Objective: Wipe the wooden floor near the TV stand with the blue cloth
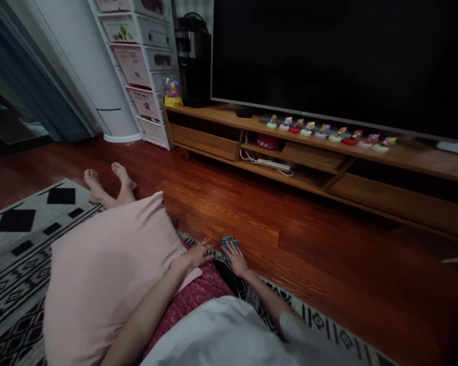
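I sit on a patterned rug [19, 254] with a pink pillow [107, 274] across my lap and my bare feet [109, 183] stretched out beyond it. My left hand [200, 252] rests past the pillow's edge, fingers spread flat and empty. My right hand [235, 257] lies beside it with its fingers laid over a small blue-green stack [226, 241], possibly cards, at the rug's edge. Whether the fingers grip the stack or only press on it is unclear.
A dark wooden floor [290, 234] runs to a low wooden TV stand [328, 168] bearing a row of small figurines [328, 131] under a large black screen [343, 56]. White drawer units [145, 66] and a dark appliance [193, 61] stand at the back left.
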The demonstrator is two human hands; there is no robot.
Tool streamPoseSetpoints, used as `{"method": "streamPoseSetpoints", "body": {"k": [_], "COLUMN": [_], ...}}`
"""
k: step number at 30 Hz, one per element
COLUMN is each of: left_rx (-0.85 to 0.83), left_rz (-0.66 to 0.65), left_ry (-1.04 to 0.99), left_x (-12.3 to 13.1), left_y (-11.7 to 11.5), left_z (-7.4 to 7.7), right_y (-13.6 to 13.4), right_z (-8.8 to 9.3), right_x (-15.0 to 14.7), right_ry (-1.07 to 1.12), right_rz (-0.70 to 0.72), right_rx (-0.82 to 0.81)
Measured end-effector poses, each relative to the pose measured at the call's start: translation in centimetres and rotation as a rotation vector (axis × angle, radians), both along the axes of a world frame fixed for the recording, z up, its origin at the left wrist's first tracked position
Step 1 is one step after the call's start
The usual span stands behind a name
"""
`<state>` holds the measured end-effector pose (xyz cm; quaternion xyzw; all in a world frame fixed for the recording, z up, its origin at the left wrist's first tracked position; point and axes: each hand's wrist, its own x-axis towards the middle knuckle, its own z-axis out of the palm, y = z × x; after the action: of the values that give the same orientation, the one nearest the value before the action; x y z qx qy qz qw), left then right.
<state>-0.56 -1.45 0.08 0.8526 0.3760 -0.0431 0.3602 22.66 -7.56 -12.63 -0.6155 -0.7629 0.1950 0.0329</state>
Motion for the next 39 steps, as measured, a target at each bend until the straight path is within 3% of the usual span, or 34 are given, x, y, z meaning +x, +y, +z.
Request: {"method": "streamPoseSetpoints", "body": {"k": [2,4,8,12,15,18,22,25,28,32,36,39], "left_rx": [-0.007,-0.015,-0.023,-0.012,-0.005,0.009,0.0,-0.009,-0.006,-0.009,-0.002,-0.003], "left_rz": [0.003,-0.001,0.007,0.001,-0.005,-0.002,0.002,-0.002,0.008,-0.002,-0.03,-0.045], "left_ry": [-0.015,-0.019,-0.014,-0.019,-0.008,-0.02,-0.016,-0.011,-0.021,-0.01,0.009,0.002], "left_x": [0.0,-0.1,-0.3,-0.4,-0.2,-0.1,-0.1,-0.1,-0.1,0.0,0.1,0.0], "left_y": [0.0,0.1,0.3,0.6,0.6,0.6,0.7,0.6,0.4,0.3,0.4,0.5], "left_z": [-0.2,-0.5,-1.1,-1.1,-0.9,-0.8,-0.9,-0.9,-0.5,0.1,0.5,0.5], "right_y": [-1.6,-1.4,3.7,9.6,11.0,9.2,3.7,-0.2,-1.3,2.2,7.5,9.2], "right_z": [-0.5,-0.5,0.8,2.6,3.2,2.8,1.1,0.4,0.8,1.8,2.8,3.0], "right_x": [0.4,0.6,0.0,-1.8,-2.9,-2.9,-1.4,-0.3,-0.2,-1.1,-2.8,-3.8], "right_ry": [0.011,0.018,-0.001,-0.027,-0.018,0.004,0.046,0.046,0.035,0.026,0.033,0.047], "right_rz": [0.013,0.019,-0.006,-0.122,-0.163,-0.112,0.017,0.017,0.006,-0.013,-0.034,-0.009], "right_rx": [-0.006,0.003,0.047,0.035,0.033,0.045,0.025,-0.013,0.006,0.087,0.065,0.04]}}
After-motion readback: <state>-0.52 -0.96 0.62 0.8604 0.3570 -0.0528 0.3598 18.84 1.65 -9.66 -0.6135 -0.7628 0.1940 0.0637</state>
